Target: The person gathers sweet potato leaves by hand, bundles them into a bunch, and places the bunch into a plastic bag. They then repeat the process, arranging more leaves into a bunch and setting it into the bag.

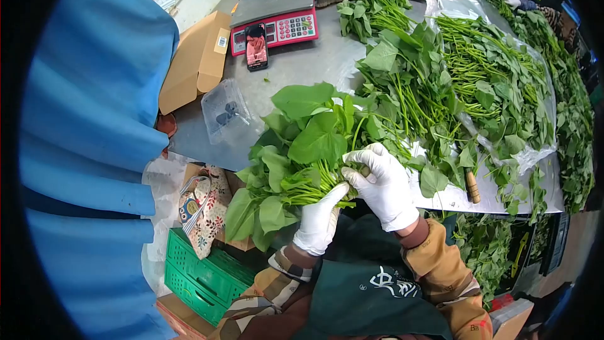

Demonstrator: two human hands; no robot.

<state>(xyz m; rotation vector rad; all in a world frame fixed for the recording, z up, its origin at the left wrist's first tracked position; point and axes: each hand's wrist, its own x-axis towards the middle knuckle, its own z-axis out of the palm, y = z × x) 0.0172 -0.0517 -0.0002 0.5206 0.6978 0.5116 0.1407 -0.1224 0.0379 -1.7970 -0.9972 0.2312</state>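
My left hand (319,219), in a white glove, is wrapped round the stems of a bunch of leafy greens (318,138). The broad green leaves fan out up and to the left, over the table's near edge. My right hand (379,184), gloved in white too, has its thumb and fingers pinched together at the right side of the same bunch, by the stems. Its fingertips are partly hidden among the leaves. Just right of my right hand, more leafy greens (412,88) lie in a heap on the metal table (302,66).
A red scale (292,28) stands at the back with a phone (256,47) leaning on it. A clear plastic box (229,113) and a cardboard box (196,63) are at left. A wooden handle (472,187) lies at the front right. A green crate (201,277) is below. Another person's gloved hand (511,1) shows far right.
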